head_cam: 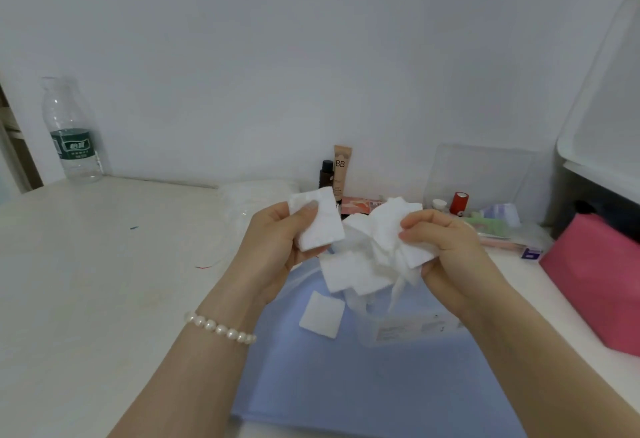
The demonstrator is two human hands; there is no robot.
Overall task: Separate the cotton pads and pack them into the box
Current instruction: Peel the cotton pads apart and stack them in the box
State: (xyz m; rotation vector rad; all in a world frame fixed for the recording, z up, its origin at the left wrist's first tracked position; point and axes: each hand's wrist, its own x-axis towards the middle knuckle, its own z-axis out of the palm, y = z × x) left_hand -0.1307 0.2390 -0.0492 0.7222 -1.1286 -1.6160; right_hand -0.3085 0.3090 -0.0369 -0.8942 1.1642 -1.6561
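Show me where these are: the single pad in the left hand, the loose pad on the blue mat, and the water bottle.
single pad [320, 221], head view, middle of its face
loose pad [321, 314], head view, its centre
water bottle [71, 145], head view, green label

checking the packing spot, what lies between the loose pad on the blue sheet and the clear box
Head view: only bare blue sheet lies between the loose pad and the clear box; the pads heaped in the box hang above that gap.

Box [412, 328] mostly hidden under cotton pads [363, 264]; its label print blurred; pink bag [595, 285] cut by right edge.
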